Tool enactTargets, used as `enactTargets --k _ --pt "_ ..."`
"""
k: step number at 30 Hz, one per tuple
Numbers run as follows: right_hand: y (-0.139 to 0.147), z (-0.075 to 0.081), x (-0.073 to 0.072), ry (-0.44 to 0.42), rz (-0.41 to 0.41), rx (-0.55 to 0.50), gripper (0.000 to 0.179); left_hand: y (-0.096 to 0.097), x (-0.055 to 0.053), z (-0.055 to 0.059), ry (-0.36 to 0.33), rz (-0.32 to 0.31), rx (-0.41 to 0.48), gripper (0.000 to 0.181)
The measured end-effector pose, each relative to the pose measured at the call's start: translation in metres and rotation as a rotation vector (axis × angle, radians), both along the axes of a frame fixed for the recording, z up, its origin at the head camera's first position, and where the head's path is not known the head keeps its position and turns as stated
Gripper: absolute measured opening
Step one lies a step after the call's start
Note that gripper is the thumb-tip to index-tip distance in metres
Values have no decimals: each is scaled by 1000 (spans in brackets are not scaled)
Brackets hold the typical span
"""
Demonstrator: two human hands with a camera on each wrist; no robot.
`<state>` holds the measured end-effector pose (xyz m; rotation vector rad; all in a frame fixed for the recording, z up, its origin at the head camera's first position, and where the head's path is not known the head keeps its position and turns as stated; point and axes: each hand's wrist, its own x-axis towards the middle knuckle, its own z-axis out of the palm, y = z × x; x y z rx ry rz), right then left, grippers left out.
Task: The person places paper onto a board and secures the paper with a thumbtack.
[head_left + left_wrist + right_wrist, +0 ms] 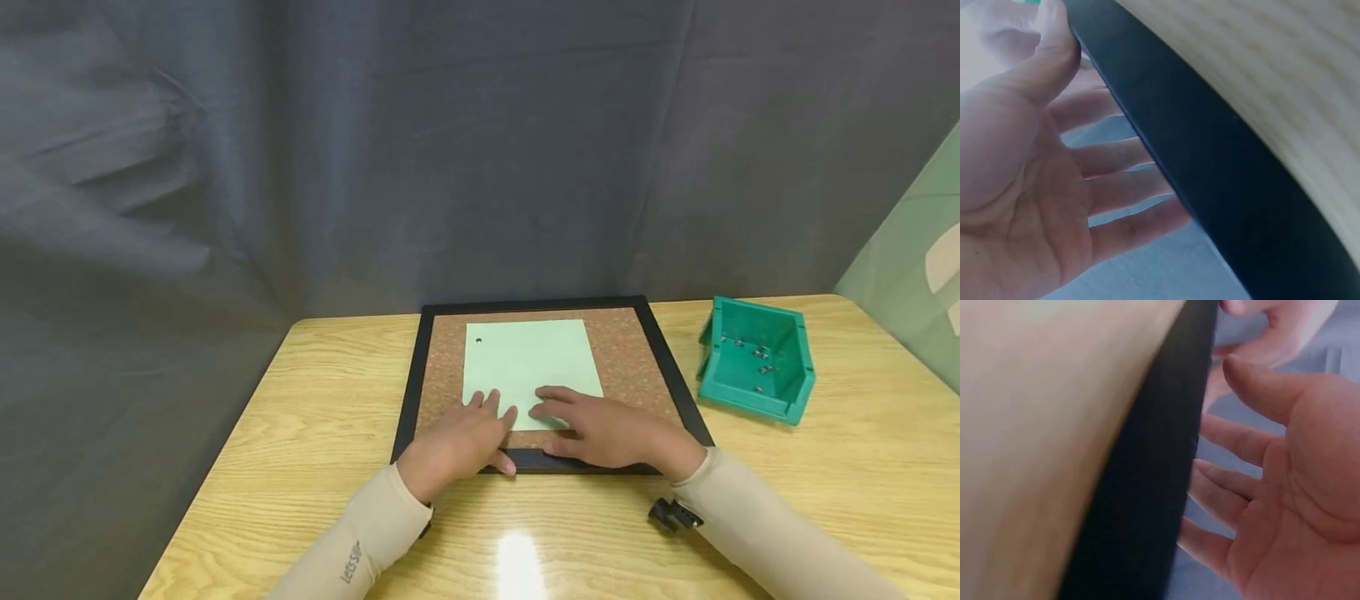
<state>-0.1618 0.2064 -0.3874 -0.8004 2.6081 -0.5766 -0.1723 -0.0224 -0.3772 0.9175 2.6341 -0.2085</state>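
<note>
A pale green sheet of paper (532,358) lies on a cork board (630,358) with a black frame (663,354). One small dark pin (478,340) sits at the sheet's upper left corner. My left hand (467,437) rests on the sheet's lower left part with fingers spread, its thumb over the frame's near edge. At the lower right, my right hand (600,423) lies with its fingers extended over the paper. Both wrist views show the palms beyond the black frame edge, the left hand (1041,175) and the right hand (1291,481), neither holding anything.
To the right of the board, a green plastic bin (757,362) holds several small shiny pins (761,353). All of it stands on a light wooden table (315,433). A dark grey cloth (487,150) hangs behind the table and down its left side.
</note>
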Motion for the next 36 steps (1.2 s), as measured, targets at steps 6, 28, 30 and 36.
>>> enactTargets --k 6,28,30,36 --pt "8 -6 16 23 52 -3 62 0 4 -3 30 -12 16 82" --pt "8 14 35 44 25 193 67 1 16 2 73 -44 47 67" --pt "4 14 36 54 -3 237 67 1 18 3 71 -40 30 65" --pt "-6 15 40 108 -12 330 62 2 22 6 89 -66 6 58"
